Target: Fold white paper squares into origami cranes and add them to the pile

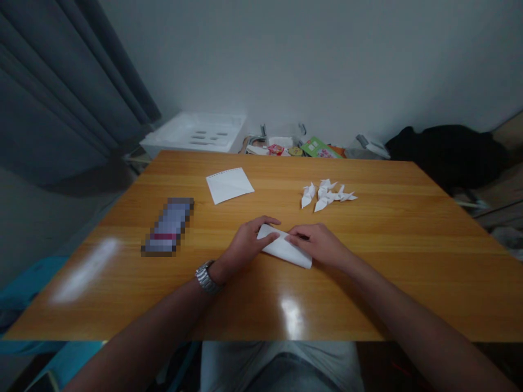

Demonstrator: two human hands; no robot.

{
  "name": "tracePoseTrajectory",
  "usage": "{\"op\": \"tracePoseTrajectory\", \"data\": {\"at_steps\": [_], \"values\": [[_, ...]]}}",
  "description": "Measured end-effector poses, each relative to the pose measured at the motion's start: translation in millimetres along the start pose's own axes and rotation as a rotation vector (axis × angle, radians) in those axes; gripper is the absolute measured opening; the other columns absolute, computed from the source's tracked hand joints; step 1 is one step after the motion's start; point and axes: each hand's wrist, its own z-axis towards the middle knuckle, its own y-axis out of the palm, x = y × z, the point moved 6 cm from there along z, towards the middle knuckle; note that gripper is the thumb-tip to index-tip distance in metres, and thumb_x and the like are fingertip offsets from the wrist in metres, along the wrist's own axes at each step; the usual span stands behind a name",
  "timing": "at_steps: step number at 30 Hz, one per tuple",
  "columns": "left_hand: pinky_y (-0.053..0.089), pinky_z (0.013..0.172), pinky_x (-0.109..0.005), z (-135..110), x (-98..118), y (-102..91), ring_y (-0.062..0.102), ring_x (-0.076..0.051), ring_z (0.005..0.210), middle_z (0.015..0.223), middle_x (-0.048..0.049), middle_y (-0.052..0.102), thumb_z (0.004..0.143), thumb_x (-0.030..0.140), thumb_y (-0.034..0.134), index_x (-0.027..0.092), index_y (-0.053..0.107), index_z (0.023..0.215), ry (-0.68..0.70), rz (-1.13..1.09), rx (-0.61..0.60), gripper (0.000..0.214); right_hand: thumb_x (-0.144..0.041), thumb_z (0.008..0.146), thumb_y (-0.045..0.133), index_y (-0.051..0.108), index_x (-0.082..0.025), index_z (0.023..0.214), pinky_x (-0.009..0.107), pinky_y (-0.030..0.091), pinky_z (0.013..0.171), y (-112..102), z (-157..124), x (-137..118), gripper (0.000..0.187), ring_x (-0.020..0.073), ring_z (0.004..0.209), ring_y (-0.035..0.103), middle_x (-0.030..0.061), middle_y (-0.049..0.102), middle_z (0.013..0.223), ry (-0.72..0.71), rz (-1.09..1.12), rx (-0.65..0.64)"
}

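A folded white sheet of paper (286, 251) lies slanted near the middle of the wooden table. My left hand (251, 238), with a metal watch on its wrist, grips the paper's upper left end, thumb on top. At the upper right edge, my right hand (316, 243) pinches the same paper between thumb and fingers; part of its fingertips is hidden. Beyond my hands sit several white folded paper cranes (326, 195) in a cluster. A loose white sheet (230, 185) with a perforated edge lies flat farther back on the left.
A phone (168, 226), blurred out, lies on the left of the wooden table (388, 218). Behind the far edge are a white plastic tray (196, 130) and assorted items, including a green packet (318, 147). Dark cloth (449, 147) is heaped at the back right.
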Motion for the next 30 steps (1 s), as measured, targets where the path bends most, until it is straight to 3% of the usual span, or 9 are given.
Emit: {"op": "tracePoseTrajectory", "data": {"at_steps": [3,6,10,13,18,30], "values": [[0.056,0.086,-0.033,2,-6,-1.1,0.07,-0.022,0.098,0.111,-0.0088,0.074,0.085,0.031,0.073,0.018,0.062,0.126,-0.055,-0.196,0.088,0.045,-0.039,0.098,0.054,0.076,-0.021,0.086,0.028,0.045,0.063,-2,-1,6,0.031,0.0178,0.068,0.065,0.0009,0.075,0.078,0.027,0.045,0.062],[0.058,0.09,-0.037,4,-11,0.1,0.071,-0.024,0.104,0.114,-0.0138,0.073,0.081,0.036,0.078,0.014,0.056,0.127,-0.099,-0.413,0.139,0.056,-0.042,0.097,0.056,0.076,-0.019,0.087,0.028,0.045,0.062,-5,-2,14,0.032,0.0184,0.069,0.065,0.0025,0.075,0.079,0.085,0.131,0.179],[0.059,0.09,-0.038,2,-17,8.4,0.072,-0.024,0.1,0.107,-0.0147,0.074,0.08,0.042,0.079,0.013,0.061,0.108,-0.172,-0.511,0.093,0.044,-0.046,0.095,0.059,0.076,-0.017,0.092,0.029,0.049,0.064,-5,-5,23,0.033,0.02,0.073,0.068,0.0047,0.077,0.084,0.147,0.255,0.324],[0.06,0.085,-0.036,0,-18,16.8,0.072,-0.021,0.091,0.1,-0.0117,0.074,0.081,0.044,0.079,0.013,0.065,0.104,-0.206,-0.537,0.034,0.042,-0.045,0.094,0.06,0.076,-0.017,0.091,0.029,0.05,0.065,-3,-7,24,0.032,0.0204,0.073,0.068,0.0049,0.077,0.083,0.175,0.268,0.385],[0.061,0.086,-0.037,-3,-16,26.4,0.072,-0.023,0.097,0.108,-0.0124,0.075,0.082,0.045,0.078,0.014,0.067,0.109,-0.218,-0.564,-0.025,0.042,-0.045,0.095,0.06,0.077,-0.017,0.091,0.029,0.049,0.065,-1,-9,20,0.033,0.0197,0.072,0.067,0.0046,0.076,0.083,0.173,0.276,0.417],[0.061,0.083,-0.036,-4,-15,30.9,0.073,-0.027,0.102,0.116,-0.0138,0.075,0.083,0.041,0.078,0.014,0.068,0.115,-0.208,-0.65,-0.014,0.043,-0.048,0.092,0.062,0.076,-0.016,0.089,0.028,0.049,0.062,2,-8,22,0.035,0.0191,0.069,0.066,0.0053,0.076,0.081,0.197,0.38,0.413]]}}
